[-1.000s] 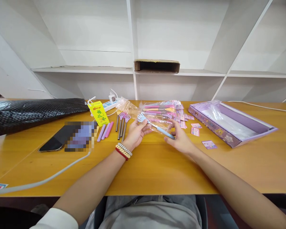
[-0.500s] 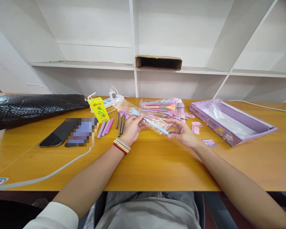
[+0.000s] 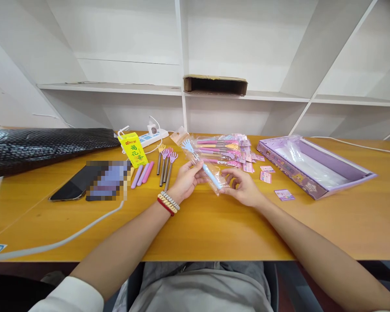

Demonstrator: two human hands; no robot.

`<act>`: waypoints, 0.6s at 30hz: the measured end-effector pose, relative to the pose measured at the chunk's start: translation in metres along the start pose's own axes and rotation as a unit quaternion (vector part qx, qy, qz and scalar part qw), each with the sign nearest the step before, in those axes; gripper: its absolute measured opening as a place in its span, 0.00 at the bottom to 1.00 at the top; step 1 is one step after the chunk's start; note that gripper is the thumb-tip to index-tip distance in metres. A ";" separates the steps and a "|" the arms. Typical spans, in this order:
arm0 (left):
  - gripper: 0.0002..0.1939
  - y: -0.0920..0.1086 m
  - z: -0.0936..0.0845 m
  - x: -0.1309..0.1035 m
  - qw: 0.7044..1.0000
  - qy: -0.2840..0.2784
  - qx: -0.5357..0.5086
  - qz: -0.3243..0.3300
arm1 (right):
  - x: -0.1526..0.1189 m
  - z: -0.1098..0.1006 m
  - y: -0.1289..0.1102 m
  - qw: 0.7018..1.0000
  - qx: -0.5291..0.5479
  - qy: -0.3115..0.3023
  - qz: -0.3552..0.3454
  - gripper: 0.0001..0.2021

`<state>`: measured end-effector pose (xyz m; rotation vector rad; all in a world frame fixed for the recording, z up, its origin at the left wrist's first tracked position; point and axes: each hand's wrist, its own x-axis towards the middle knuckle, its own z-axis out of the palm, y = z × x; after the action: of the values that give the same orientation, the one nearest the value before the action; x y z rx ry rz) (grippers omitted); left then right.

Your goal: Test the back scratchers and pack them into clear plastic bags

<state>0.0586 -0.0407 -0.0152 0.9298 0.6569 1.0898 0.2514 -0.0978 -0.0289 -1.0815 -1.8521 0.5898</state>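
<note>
Left hand (image 3: 188,177) and right hand (image 3: 243,187) grasp the clear bag (image 3: 218,189) enclosing the blue scratcher (image 3: 209,174), held above the surface (image 3: 221,229), between loose scratchers (image 3: 165,164) and the purple box (image 3: 316,169).

L hand (image 3: 187,180) & R hand (image 3: 242,187) – both holding bagged blue scratcher (image 3: 211,175), tilted.

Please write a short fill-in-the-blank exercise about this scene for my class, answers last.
1. The left hand and right hand hold a bagged scratcher whose handle is light ____.
2. The upright carton with green writing is mainly ____.
3. The brown cardboard box sits on a white ____.

Answers: blue; yellow; shelf.
</note>
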 end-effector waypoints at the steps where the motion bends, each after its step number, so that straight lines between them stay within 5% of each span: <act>1: 0.15 0.000 0.000 -0.001 1.000 -0.004 0.004 0.000 | 0.000 0.000 -0.002 1.000 -0.023 -0.006 -0.018 0.22; 5: 0.17 -0.001 0.000 -0.003 0.999 -0.037 0.018 -0.012 | 0.001 0.000 -0.008 0.995 -0.066 -0.019 -0.070 0.15; 10: 0.18 -0.001 0.001 -0.005 0.999 -0.049 0.022 -0.009 | 0.003 -0.003 -0.008 0.995 -0.065 -0.056 -0.049 0.18; 18: 0.16 0.004 -0.004 0.000 0.999 0.010 0.022 0.024 | 0.000 -0.004 -0.005 0.986 -0.063 -0.115 -0.104 0.05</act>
<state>0.0538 -0.0390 -0.0138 0.9786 0.6796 1.1324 0.2524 -0.1006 -0.0235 -0.9150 -2.1973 0.4969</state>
